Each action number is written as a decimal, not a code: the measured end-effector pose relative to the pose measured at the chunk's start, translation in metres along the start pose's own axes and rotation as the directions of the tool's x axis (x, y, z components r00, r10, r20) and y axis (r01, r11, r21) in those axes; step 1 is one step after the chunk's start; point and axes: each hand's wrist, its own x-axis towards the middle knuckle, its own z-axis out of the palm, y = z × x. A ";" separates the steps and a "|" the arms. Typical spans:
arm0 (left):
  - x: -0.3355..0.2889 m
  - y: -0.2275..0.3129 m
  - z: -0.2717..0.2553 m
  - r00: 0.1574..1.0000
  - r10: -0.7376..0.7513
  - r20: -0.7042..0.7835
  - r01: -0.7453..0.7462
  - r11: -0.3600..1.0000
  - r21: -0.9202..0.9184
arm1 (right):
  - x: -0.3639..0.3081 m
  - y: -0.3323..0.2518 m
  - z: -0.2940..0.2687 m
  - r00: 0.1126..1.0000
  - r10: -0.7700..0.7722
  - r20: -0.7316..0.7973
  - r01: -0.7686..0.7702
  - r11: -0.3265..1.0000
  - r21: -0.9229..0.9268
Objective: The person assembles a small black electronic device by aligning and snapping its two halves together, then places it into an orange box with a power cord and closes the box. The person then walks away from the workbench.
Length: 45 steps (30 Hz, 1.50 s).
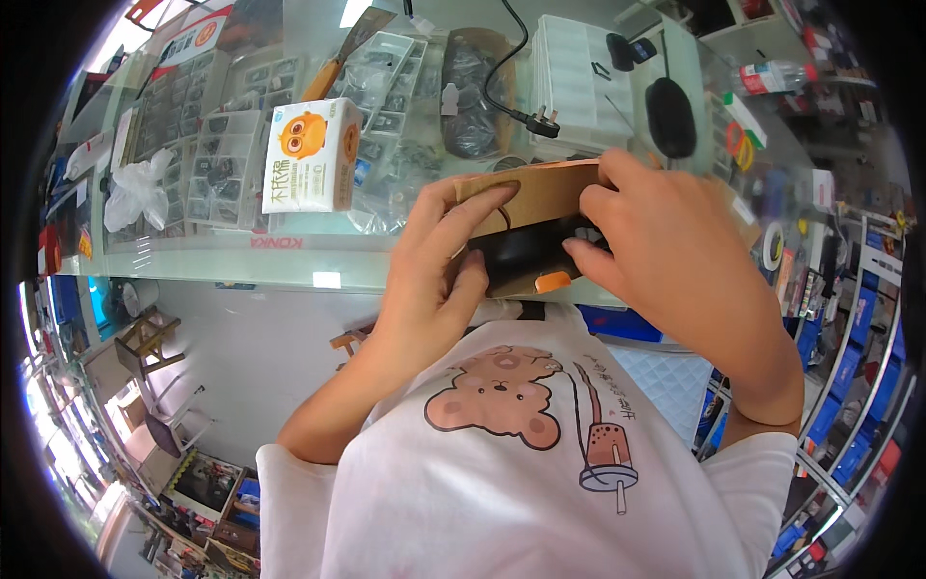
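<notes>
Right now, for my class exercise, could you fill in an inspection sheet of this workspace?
Surface: glass-topped counter, crowded.
Work items: brown cardboard box, open; black object, kind unclear, at its opening.
Clutter: white pack with orange print, compartment trays, wooden-handled tool.
Fingers: left fingers and right fingers both hold the box.
Cables: black cable ending in a plug, beyond the box.
Surroundings: stool at left, blue bins at right.

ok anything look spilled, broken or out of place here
Nothing looks spilled or broken. A crumpled plastic bag lies loose among compartment cases at left: untidy. The cardboard box shows no obvious damage, but the left hand and right hand hide parts.
</notes>
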 end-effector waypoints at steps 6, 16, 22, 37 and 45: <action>0.001 -0.004 0.001 0.999 0.045 -0.007 -0.046 0.998 -0.031 | -0.011 0.006 0.000 0.949 -0.281 -0.142 0.314 0.873 0.374; 0.003 -0.006 0.000 0.999 -0.016 -0.032 0.014 0.996 -0.087 | -0.013 -0.003 0.023 0.854 0.168 -0.492 0.125 0.853 0.507; 0.004 -0.007 0.001 0.998 0.014 -0.056 -0.017 0.998 -0.057 | -0.004 -0.009 0.047 0.681 0.263 -0.683 0.070 0.906 0.418; 0.003 -0.008 0.002 0.998 0.053 -0.033 -0.052 0.998 0.018 | -0.019 -0.012 0.057 0.868 -0.059 -0.492 0.157 0.974 0.160; 0.004 -0.007 0.000 0.993 -0.030 -0.112 0.021 0.996 -0.082 | -0.022 0.016 0.047 0.881 -0.040 -0.472 0.050 0.999 0.009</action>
